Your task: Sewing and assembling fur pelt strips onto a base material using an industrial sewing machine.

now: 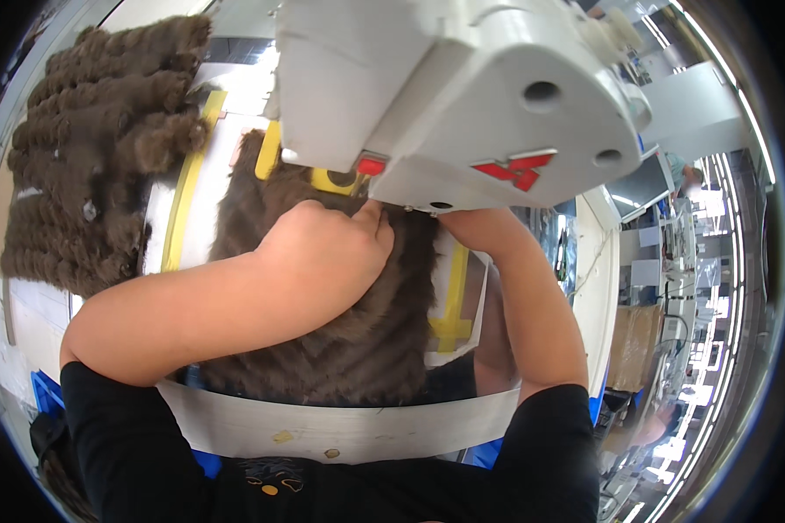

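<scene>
A brown plush fur piece [349, 344] lies flat on the work surface under a white sewing machine head [497, 96]. On the fur, close to the machine's needle area, my left hand [327, 253] is closed with its fingers curled down into the pile. One finger reaches forward under the machine's edge. My right hand [473, 228] comes in from the right and rests at the fur's far right part. The machine head covers its fingers, so their grip does not show. A yellow guard [333, 180] sits beside the needle area, below a red part [371, 164].
A stack of brown fur pieces [105, 157] lies to the left. Yellow tape strips [187, 196] mark the white surface on both sides of the fur. A pale table edge [340, 427] runs in front of me. A cardboard box [634, 349] stands off to the right.
</scene>
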`<state>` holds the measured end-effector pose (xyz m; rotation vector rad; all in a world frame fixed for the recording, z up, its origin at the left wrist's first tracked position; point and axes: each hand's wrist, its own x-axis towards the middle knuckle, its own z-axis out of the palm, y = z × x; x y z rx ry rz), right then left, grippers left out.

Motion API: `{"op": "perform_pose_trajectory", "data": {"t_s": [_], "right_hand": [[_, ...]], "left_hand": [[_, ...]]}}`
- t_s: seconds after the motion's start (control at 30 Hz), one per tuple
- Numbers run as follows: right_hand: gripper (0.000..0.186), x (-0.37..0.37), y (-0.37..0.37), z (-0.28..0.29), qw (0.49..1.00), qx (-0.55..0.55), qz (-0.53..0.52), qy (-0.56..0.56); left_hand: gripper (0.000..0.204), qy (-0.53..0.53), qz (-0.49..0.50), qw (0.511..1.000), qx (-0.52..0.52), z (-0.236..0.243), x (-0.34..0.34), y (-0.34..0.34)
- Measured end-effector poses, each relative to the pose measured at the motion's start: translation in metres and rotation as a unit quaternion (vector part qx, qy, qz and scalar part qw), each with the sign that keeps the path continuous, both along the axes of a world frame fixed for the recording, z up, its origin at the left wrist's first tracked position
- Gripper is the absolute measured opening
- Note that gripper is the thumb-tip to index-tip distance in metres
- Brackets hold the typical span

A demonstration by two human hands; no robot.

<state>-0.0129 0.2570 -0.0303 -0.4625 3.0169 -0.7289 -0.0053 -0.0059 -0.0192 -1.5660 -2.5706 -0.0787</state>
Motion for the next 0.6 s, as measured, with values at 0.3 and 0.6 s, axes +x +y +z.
{"op": "perform_pose_trajectory", "data": {"t_s": [0.3, 0.6], "right_hand": [[0.028, 0.043, -0.006, 0.008, 0.992, -0.102, 0.065, 0.045], [0.034, 0.043, -0.013, -0.003, 0.989, -0.069, 0.1, 0.078]], "left_hand": [[0.045, -0.003, -0.015, 0.999, -0.031, 0.009, -0.001, 0.003], [0.038, -0.012, -0.006, 1.0, -0.02, 0.013, 0.0, 0.006]]}}
